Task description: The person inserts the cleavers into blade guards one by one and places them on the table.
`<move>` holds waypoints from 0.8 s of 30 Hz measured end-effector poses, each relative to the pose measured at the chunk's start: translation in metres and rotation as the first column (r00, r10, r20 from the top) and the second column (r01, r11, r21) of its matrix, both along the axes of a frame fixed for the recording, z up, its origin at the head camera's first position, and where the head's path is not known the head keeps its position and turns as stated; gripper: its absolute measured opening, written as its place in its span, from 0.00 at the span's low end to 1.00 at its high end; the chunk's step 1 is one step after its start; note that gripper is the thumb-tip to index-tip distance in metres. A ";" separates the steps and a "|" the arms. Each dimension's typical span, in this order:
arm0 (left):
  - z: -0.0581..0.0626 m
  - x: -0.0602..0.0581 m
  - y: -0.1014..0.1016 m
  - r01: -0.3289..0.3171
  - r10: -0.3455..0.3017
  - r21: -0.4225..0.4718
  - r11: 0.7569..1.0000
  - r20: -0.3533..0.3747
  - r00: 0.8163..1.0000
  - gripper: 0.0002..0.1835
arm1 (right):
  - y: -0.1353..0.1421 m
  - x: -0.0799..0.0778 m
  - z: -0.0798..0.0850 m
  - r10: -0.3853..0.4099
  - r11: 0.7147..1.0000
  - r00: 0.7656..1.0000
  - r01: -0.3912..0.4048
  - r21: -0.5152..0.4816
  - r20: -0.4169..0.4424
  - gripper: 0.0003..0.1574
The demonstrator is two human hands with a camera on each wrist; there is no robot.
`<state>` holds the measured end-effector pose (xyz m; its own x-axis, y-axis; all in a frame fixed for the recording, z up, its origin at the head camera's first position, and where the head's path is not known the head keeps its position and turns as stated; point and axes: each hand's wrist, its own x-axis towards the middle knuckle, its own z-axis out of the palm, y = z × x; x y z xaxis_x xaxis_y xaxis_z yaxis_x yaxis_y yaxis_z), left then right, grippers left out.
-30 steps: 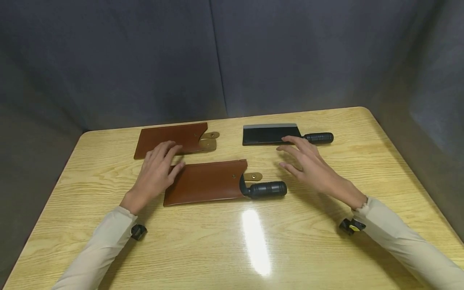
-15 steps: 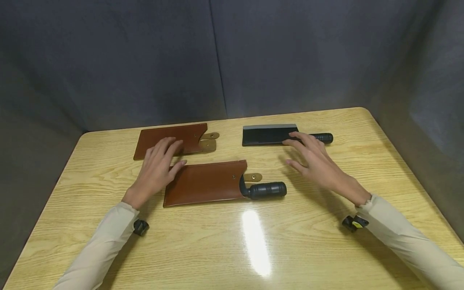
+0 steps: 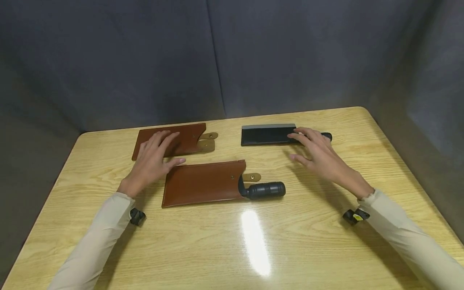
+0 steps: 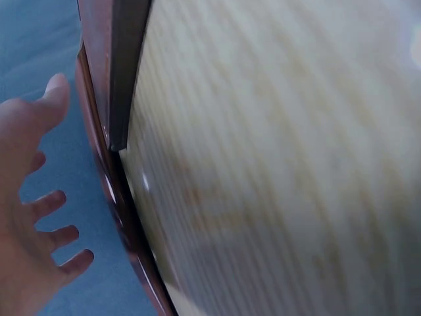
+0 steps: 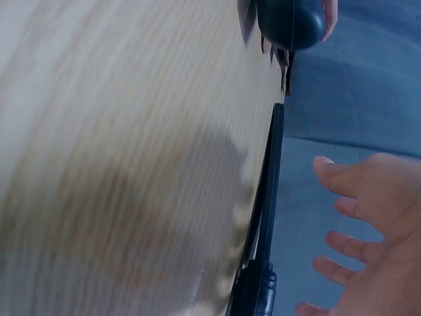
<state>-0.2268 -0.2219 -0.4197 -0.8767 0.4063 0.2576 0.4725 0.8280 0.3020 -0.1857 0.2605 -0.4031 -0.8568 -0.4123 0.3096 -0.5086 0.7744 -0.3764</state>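
Note:
In the head view my left hand [image 3: 148, 163] hovers with spread fingers over the near edge of an unfilled-looking brown leather knife sheath [image 3: 186, 139]. Its thumb is by the corner of a nearer brown sheath [image 3: 203, 183], from whose mouth the black handle [image 3: 266, 190] of a sheathed cleaver sticks out. My right hand [image 3: 324, 161] hangs over the handle end of a bare black cleaver [image 3: 266, 136], partly hiding that handle. Both wrist views show a gap between the fingers and the things below: the left hand [image 4: 26, 204] and right hand [image 5: 381, 230] hold nothing.
Everything lies on a light wood-grain table [image 3: 203, 245] with a glossy light reflection at its front middle. Dark grey curtains [image 3: 152, 60] stand behind and at both sides. Tan snap straps [image 3: 251, 177] stick out of the sheath mouths.
My right hand has shifted to the right, from over the blade towards the bare cleaver's handle. My left hand has risen a little and its fingers are spread wider. Cleavers and sheaths stay put.

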 end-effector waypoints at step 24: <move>0.011 -0.031 -0.008 0.020 -0.011 -0.063 0.998 0.139 0.990 0.53 | 0.025 -0.013 -0.001 -0.043 0.999 0.995 0.043 0.007 0.093 0.33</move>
